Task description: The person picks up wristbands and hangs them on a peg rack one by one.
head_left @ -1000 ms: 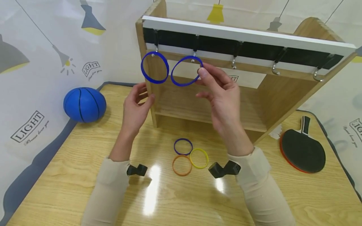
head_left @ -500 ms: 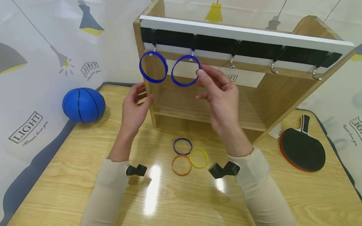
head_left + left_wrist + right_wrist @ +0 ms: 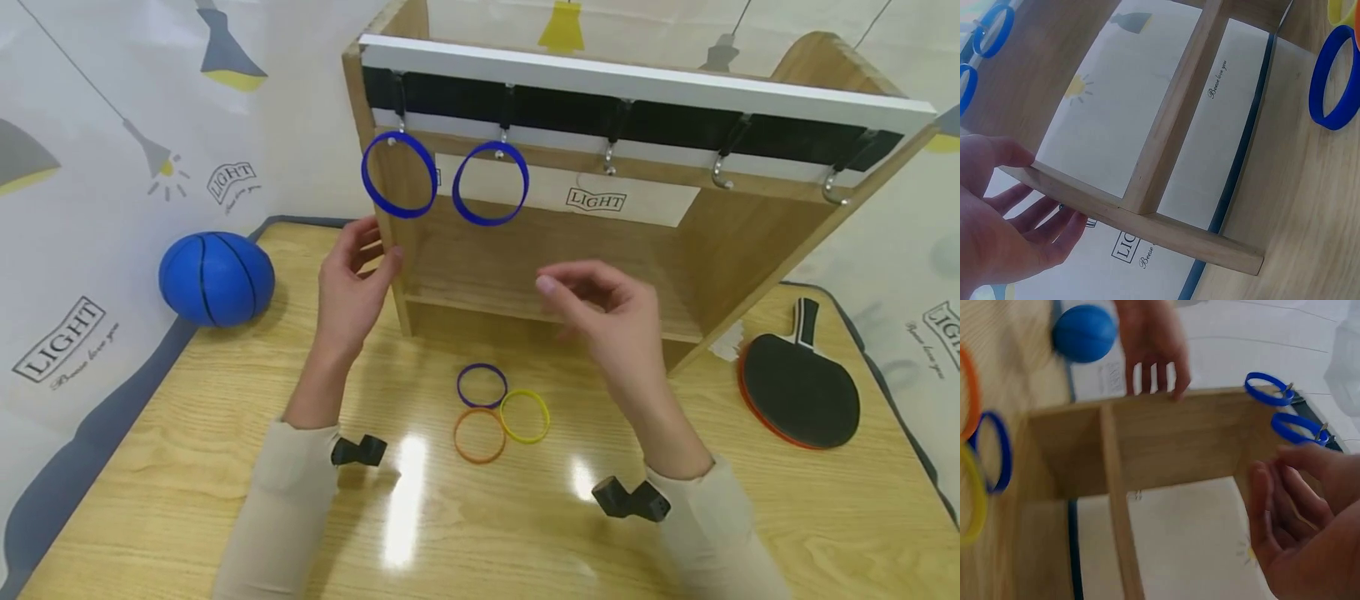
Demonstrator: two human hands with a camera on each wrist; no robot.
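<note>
My left hand [image 3: 348,287] grips the left side panel of a wooden shelf [image 3: 555,258], thumb in front and fingers behind; the left wrist view shows that panel edge [image 3: 1197,240] between thumb and fingers. Two blue wristbands hang side by side from metal hooks: one band [image 3: 408,216] on the leftmost hook, another band [image 3: 487,222] on the second. In front of the shelf and below the second band, my right hand [image 3: 615,321] hovers with loosely curled fingers and nothing between them. On the table lie a blue band [image 3: 482,365], an orange band [image 3: 480,461] and a yellow band [image 3: 525,392].
Bare hooks [image 3: 610,158] continue to the right along the shelf's black-and-white rail [image 3: 675,129]. A blue ball [image 3: 216,279] rests on the table left of the shelf. A black table tennis bat [image 3: 802,392] lies to its right.
My right hand has let go of the second blue wristband and drawn down and back from it. That band now hangs freely on its hook. My left hand keeps its grip on the shelf.
</note>
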